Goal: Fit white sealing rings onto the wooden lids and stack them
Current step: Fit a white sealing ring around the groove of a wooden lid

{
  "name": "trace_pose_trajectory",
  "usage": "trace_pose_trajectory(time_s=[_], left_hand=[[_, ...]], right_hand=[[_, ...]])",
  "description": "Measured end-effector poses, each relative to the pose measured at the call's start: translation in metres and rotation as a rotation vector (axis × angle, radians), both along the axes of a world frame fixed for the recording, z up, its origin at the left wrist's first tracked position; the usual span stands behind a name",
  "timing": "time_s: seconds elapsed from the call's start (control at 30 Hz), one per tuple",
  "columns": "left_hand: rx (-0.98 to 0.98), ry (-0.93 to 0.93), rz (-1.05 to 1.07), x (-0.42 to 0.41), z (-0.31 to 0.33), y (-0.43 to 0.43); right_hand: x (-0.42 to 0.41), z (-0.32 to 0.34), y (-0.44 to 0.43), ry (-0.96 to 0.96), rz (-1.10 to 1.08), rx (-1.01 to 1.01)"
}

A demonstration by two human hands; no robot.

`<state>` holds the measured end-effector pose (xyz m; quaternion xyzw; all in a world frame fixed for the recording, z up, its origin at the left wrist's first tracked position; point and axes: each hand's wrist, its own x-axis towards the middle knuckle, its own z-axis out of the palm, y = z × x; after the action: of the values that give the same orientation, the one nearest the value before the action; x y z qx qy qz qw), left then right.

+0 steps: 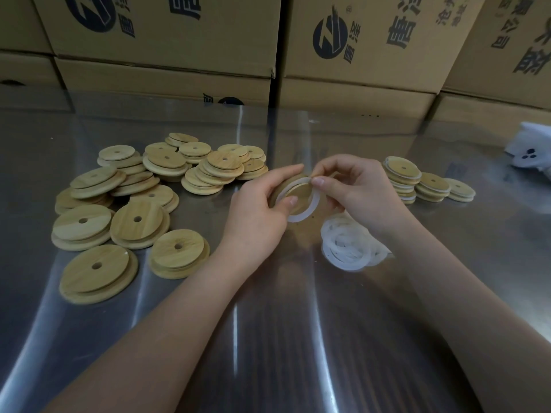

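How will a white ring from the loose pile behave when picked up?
Likely floppy: the held ring hangs unevenly off the lid. Probably very light, being thin. Rings in the pile overlap, so neighbours may drag along.

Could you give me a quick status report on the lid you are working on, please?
Both busy: left hand grips wooden lid, right hand pinches white ring, partly on. Nothing in the way.

loose lids [119, 204] left, ringed stacks [417, 181] right, rings [348, 245] between

Glossy steel table [283, 338], matt wooden lids [98, 272], translucent white rings [347, 248], cardboard boxes [167, 34]
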<state>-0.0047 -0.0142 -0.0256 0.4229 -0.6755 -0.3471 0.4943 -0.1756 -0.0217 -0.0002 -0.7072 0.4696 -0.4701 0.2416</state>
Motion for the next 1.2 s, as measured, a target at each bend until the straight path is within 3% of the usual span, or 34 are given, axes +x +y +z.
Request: trace_pose_trajectory(time_s=[0.37,0.63,1.0,1.2], left_hand=[[-0.245,-0.097,0.108,0.002,-0.002,0.003],[-0.255,-0.137,0.051,0.003,0.001,0.004],[-0.003,0.191,0.127,0.003,0.004,-0.002],[-0.143,-0.033,0.145,0.004,0.001,-0.002]], right_hand=[[-0.001,0.001,-0.001,-0.081,0.028,0.045],[-0.003,0.002,0.0,-0.093,0.028,0.073],[0.007,-0.006,-0.001,-0.148,-0.004,0.163],[0.013,-0.013,-0.002,-0.123,-0.031,0.148]])
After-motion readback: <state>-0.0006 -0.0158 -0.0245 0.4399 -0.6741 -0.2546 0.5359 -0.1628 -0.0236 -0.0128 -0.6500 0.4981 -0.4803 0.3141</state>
